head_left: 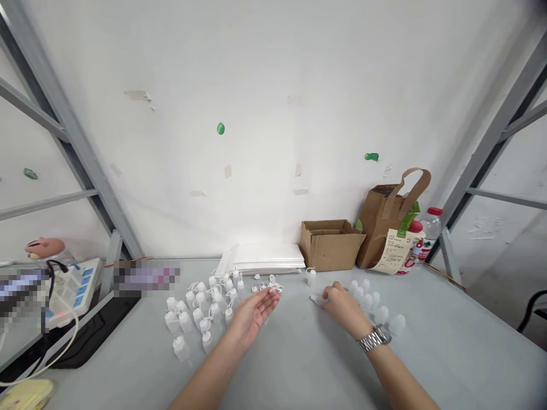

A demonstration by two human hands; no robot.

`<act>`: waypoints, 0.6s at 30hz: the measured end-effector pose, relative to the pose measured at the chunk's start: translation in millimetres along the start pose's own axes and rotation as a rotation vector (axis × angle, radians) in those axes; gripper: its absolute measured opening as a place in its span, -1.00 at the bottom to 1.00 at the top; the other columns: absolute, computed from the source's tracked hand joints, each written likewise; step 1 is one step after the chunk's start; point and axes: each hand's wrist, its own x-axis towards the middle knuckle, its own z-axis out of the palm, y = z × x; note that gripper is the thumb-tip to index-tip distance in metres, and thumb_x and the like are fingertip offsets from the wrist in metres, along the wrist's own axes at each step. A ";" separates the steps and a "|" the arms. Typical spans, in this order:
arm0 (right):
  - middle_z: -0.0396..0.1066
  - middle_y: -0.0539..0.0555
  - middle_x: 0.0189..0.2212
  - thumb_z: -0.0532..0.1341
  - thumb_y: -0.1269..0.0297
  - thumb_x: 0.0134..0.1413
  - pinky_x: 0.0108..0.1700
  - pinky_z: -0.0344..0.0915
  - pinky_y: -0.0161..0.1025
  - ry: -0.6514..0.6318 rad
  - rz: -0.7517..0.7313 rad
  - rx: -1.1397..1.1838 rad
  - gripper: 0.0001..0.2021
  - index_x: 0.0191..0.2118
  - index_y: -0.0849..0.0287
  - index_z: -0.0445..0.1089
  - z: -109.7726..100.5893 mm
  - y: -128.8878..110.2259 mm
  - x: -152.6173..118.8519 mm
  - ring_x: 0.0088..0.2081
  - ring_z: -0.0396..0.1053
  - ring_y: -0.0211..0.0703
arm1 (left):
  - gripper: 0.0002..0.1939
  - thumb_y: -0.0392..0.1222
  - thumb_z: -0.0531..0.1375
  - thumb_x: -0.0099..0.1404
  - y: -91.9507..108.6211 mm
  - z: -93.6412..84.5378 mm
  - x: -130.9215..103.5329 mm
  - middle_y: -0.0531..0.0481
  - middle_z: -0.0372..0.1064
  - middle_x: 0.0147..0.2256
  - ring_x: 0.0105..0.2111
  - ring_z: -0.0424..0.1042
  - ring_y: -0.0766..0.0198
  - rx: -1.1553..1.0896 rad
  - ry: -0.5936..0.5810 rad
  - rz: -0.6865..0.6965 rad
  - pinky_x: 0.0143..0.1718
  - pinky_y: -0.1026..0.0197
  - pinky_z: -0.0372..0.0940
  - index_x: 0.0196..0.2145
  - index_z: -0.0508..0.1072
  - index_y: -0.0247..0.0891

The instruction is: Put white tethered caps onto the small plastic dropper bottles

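The right grip [342, 307] closes on a translucent bottle [316, 299] at its fingertips, tipped over, its long axis running roughly sideways toward the left grip [251, 319]. The left, farther from it, is loosely spread, fingertips by small white caps [273, 283]; whether they touch one, I cannot tell. A capped bottle [311, 278] stands just behind the tipped one on the counter [299, 359]; more capped bottles [199, 302] crowd the left, translucent containers [366, 302] the right, partly behind the right hand, and a cardboard box [329, 250] sits farther back.

Whitish piece [316, 299] partly hidden by right hand [344, 308]; yellow object [28, 394] cut off.
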 end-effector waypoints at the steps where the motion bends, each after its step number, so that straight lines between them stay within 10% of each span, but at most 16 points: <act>1: 0.32 0.23 -0.31 0.16 0.49 -0.09 -0.28 0.14 -0.24 0.006 -0.006 0.010 -0.89 -0.39 0.31 0.41 0.1 -0.3 -0.1 -0.25 0.34 0.02 | -0.91 -0.37 0.16 0.15 -0.4 -0.1 0.5 -0.22 0.49 -0.28 -0.22 0.47 0.18 0.000 -0.005 -0.011 -0.09 0.21 0.33 -0.39 0.47 -0.43; 6: 0.32 0.11 -0.29 0.19 0.36 -0.08 -0.24 0.20 -0.31 -0.003 -0.100 0.157 -0.93 -0.42 0.22 0.39 -1.1 -11.9 -4.2 -0.26 0.33 -0.12 | -0.87 -0.28 0.20 0.14 -2.0 -1.0 2.7 -0.22 0.50 -0.30 -0.25 0.48 0.18 0.010 -0.003 -0.025 -0.12 0.22 0.35 -0.38 0.47 -0.42; 13: 0.37 -0.01 -0.48 0.24 0.08 -0.11 -0.39 0.25 -0.30 -0.370 -0.254 1.078 -0.71 -0.35 0.20 0.29 9.4 -43.1 -16.1 -0.45 0.34 -0.22 | -0.89 -0.31 0.17 0.16 -5.7 -7.1 4.1 -0.15 0.49 -0.23 -0.26 0.47 0.27 0.024 -0.015 0.006 -0.17 0.27 0.33 -0.33 0.47 -0.33; 18: 0.33 -0.06 -0.59 0.25 0.05 -0.14 -0.41 0.22 -0.30 -0.301 -0.238 1.151 -0.70 -0.43 0.23 0.37 13.9 -60.9 -24.7 -0.52 0.28 -0.26 | -0.88 -0.29 0.18 0.14 -6.7 -4.4 0.6 -0.16 0.48 -0.23 -0.24 0.46 0.21 0.062 -0.084 -0.005 -0.21 0.22 0.33 -0.34 0.47 -0.33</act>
